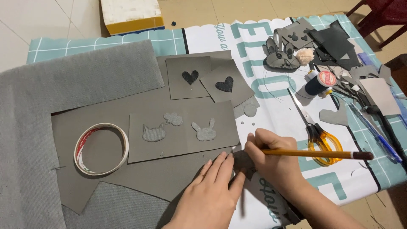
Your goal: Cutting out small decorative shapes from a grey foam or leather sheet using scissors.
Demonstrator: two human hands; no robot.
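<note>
My right hand (273,159) grips a yellow pencil (313,154) whose dark end points right; its tip meets a small dark grey fabric scrap (245,164). My left hand (210,193) lies flat, fingers together, pressing that scrap and the grey sheet beside it. Just above them lies a grey card (182,142) bearing a cat shape (153,133), a small cloud-like shape (173,119) and a rabbit shape (204,131) cut from lighter fabric.
A tape roll (101,148) lies at left on grey fabric (29,140). Two grey squares with black hearts (190,76) sit behind. Orange-handled scissors (316,131), a thread spool (321,82), a blue pen (375,133), a fabric rabbit face (280,55) and scraps lie right.
</note>
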